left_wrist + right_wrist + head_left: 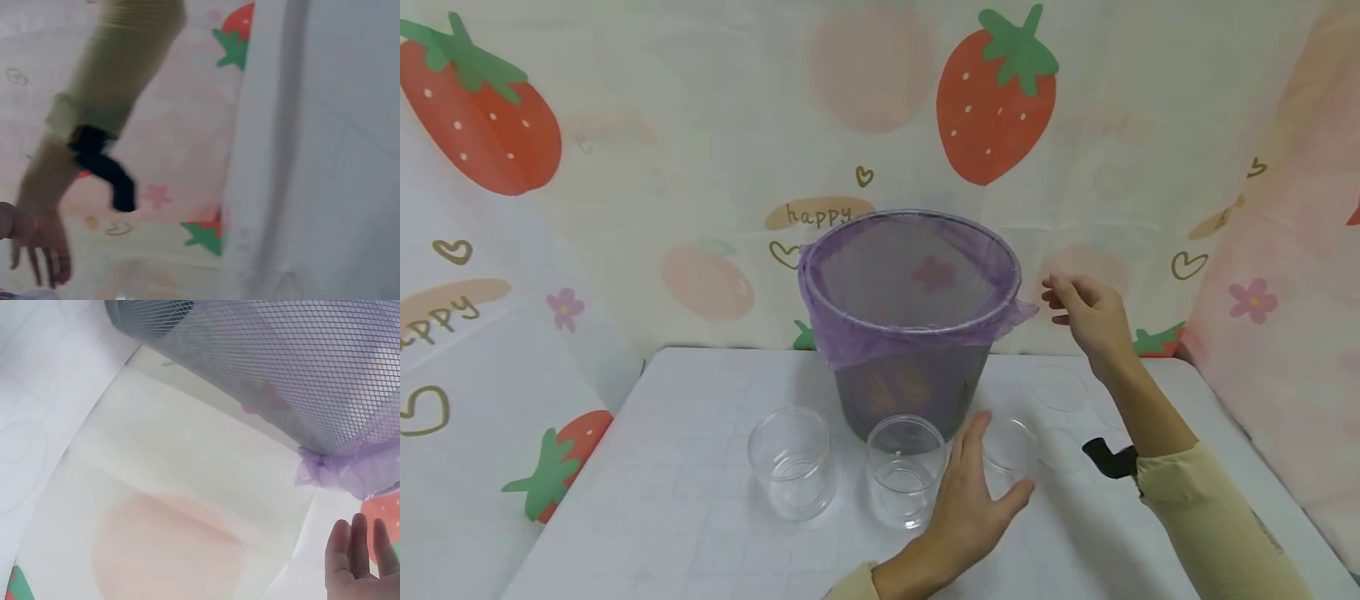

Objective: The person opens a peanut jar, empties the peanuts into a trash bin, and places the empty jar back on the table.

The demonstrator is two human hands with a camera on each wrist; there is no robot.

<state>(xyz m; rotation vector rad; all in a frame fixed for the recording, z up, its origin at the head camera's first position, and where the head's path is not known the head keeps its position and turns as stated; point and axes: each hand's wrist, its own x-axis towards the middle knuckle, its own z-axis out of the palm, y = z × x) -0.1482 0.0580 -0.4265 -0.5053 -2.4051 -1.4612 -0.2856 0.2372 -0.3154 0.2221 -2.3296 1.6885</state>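
A dark mesh wastebasket [917, 383] stands at the back of the table, lined with a purple plastic bag [880, 342] folded over its rim. My right hand [1090, 317] is just right of the bag's bunched corner [322, 469], apart from it, fingers loosely bent and holding nothing visible. Two clear plastic cups stand in front: one on the left [792, 467], one in the middle [904, 483]. My left hand [966, 508] is right of the middle cup, thumb and fingers spread apart. Beyond it shows a clear round rim [1033, 442]; whether cup or lid, I cannot tell.
Several faint clear discs, like lids, lie on the white table [662, 500] at the right, one [1058, 389] beside the wastebasket. A strawberry-print sheet [700, 167] hangs behind the table and down both sides. A black strap end [1108, 458] juts from my right wrist.
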